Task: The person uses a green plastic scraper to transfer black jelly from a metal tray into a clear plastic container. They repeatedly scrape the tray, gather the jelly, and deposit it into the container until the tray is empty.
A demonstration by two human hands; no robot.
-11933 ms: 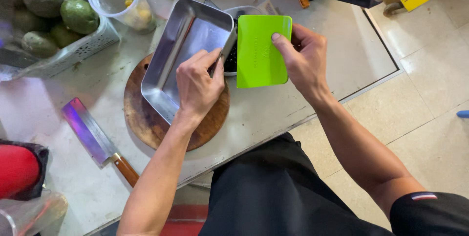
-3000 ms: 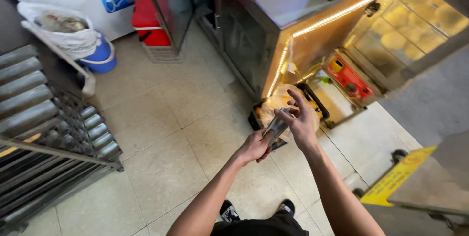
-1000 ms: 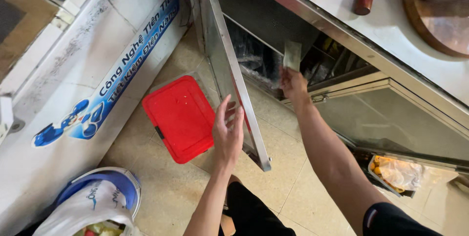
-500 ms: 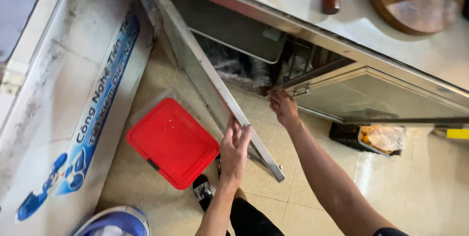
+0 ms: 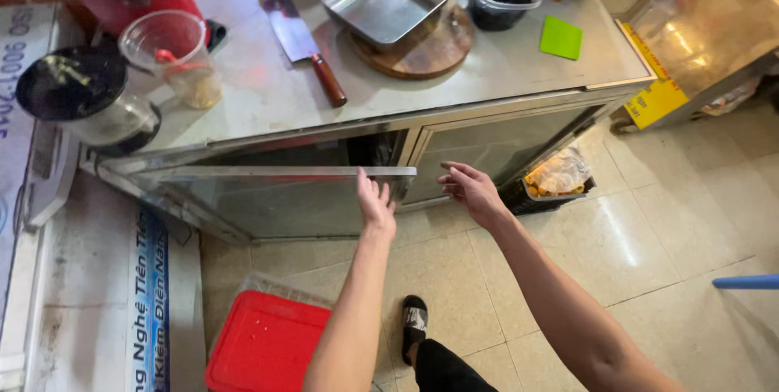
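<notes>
The door edge is touched by the left hand, fingers flat; the right hand is held empty, fingers spread.

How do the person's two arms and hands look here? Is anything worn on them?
Both arms are bare as far as the picture shows: no sleeves, gloves, watch or bracelets are visible. The left hand and the right hand show no rings that I can make out. The fingernails look short and plain.
</notes>
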